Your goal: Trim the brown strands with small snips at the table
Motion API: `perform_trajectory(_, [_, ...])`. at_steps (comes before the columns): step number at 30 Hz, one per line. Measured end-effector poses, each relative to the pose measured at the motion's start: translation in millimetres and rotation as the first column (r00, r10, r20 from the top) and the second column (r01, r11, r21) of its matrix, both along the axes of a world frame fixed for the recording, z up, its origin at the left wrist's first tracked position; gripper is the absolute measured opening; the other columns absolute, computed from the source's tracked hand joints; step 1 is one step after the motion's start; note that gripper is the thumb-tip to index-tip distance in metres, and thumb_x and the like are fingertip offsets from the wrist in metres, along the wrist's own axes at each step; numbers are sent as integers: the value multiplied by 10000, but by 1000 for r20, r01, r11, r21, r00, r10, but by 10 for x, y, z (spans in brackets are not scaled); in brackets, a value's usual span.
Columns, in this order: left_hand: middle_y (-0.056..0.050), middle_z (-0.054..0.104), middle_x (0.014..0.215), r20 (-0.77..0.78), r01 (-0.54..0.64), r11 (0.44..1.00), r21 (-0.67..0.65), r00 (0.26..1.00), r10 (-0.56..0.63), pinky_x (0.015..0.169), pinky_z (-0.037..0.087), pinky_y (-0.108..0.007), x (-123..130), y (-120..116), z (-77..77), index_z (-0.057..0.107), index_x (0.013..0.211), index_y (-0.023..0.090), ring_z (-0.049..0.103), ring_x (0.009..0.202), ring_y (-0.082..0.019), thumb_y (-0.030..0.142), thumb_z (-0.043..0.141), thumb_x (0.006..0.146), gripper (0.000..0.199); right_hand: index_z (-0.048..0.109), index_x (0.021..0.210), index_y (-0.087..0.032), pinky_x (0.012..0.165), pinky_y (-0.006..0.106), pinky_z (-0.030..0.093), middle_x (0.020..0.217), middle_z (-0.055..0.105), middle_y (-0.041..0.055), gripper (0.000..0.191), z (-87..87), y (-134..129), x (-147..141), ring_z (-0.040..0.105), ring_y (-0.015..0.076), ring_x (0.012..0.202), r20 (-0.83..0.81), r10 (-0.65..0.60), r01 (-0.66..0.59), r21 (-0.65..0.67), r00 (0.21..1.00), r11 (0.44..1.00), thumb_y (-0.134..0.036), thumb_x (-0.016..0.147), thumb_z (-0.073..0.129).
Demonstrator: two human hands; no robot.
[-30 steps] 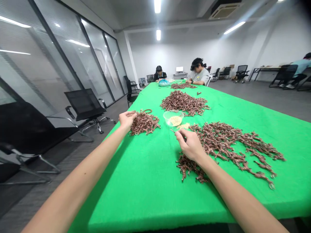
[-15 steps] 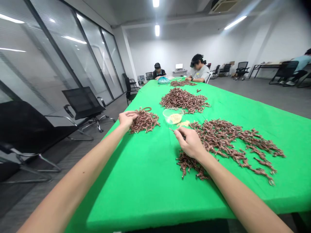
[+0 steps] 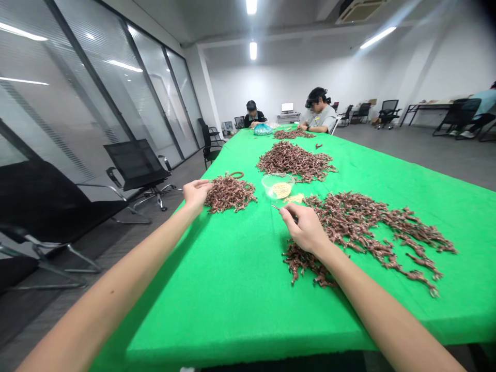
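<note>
Green worktop (image 3: 217,294) runs open in front of both hands. Ahead, a brown pile (image 3: 230,194) sits against the left hand (image 3: 197,196), a glass bowl (image 3: 278,186) stands farther on, and a wide brown spread (image 3: 372,232) lies beside the right hand (image 3: 306,230).

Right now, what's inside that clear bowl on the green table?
The clear bowl holds a shallow layer of pale yellow granules. The bowl's floor beneath them is covered, so anything under the layer cannot be seen.

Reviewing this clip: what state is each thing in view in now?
Left hand: fingers curled against the brown twisted pieces.
Right hand: pinching a thin metal pick, tip toward the glass bowl.
Glass bowl: upright, pale granules inside.
Loose pale granules: scattered on the green cloth beside the bowl.
Brown twisted pieces: heaped at left, spread wide at right.
</note>
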State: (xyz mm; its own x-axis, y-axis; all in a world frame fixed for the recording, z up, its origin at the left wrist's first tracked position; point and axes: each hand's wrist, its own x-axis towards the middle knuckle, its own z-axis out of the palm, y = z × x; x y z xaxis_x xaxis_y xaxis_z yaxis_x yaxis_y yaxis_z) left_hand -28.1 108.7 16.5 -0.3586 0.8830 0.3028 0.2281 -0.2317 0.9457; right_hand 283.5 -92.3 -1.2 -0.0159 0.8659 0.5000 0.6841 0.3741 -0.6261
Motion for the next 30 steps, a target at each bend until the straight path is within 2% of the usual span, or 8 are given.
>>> perform_trajectory(4, [-101, 756, 887, -40, 26, 996, 81, 999, -23, 882, 557, -361, 95, -387, -13, 719, 874, 152, 726, 886, -242, 183, 756, 688, 192, 644, 826, -207, 687, 275, 392, 732, 657, 36, 393, -2, 9, 15, 563, 167, 671, -3, 24, -24, 21, 1000, 1000, -473, 1014, 425])
perform_trajectory(7, [-102, 770, 952, -214, 263, 963, 58, 945, -246, 845, 548, -354, 230, -932, -27, 757, 888, 167, 715, 883, -249, 319, 807, 719, 233, 664, 864, -203, 699, 274, 404, 758, 677, 33, 377, 9, -12, -8, 571, 161, 679, 32, 99, -100, 34, 995, 994, -455, 1021, 431])
perform_trajectory(9, [-98, 778, 1011, -251, 433, 901, -33, 869, -427, 875, 534, -354, 352, -1330, -33, 778, 940, 188, 717, 938, -255, 399, 802, 762, 276, 678, 913, -200, 716, 277, 412, 796, 699, 37, 360, 19, -42, -46, 592, 163, 707, 64, 151, -153, 25, 986, 988, -441, 1024, 435])
perform_trajectory(13, [-72, 785, 938, -240, 582, 793, -178, 756, -609, 801, 521, -340, 647, -1871, -58, 787, 963, 224, 702, 868, -230, 482, 772, 814, 299, 690, 979, -197, 745, 287, 422, 870, 729, 53, 352, 23, -103, -136, 630, 177, 775, 99, 220, -221, 7, 971, 975, -429, 1032, 430])
perform_trajectory(16, [-72, 773, 898, -200, 633, 750, -194, 723, -662, 761, 516, -336, 842, -1953, -112, 785, 978, 217, 680, 811, -214, 507, 779, 806, 337, 686, 973, -196, 747, 288, 419, 876, 725, 51, 370, -3, -118, -168, 634, 174, 779, 112, 253, -255, 4, 961, 967, -413, 1046, 395])
perform_trajectory(19, [-72, 762, 882, -198, 632, 763, -135, 738, -646, 776, 517, -342, 946, -1907, -172, 776, 938, 209, 665, 801, -210, 503, 800, 786, 331, 680, 973, -193, 749, 290, 414, 882, 718, 54, 389, -32, -118, -167, 638, 174, 792, 151, 259, -263, 4, 954, 965, -392, 1060, 357])
perform_trajectory(23, [-57, 756, 867, -179, 615, 783, -88, 764, -620, 791, 521, -348, 942, -1899, -210, 771, 910, 233, 659, 796, -209, 488, 802, 791, 283, 675, 1008, -192, 755, 291, 413, 903, 722, 63, 388, -24, -136, -170, 645, 180, 823, 247, 250, -260, 7, 936, 966, -373, 1065, 337])
perform_trajectory(30, [-39, 717, 800, -197, 647, 757, -93, 733, -650, 740, 500, -314, 857, -1961, -202, 733, 839, 213, 633, 766, -189, 481, 799, 798, 280, 670, 1017, -180, 744, 294, 413, 923, 717, 81, 420, 19, -200, -223, 638, 184, 835, 390, 262, -299, 38, 883, 953, -369, 1069, 299])
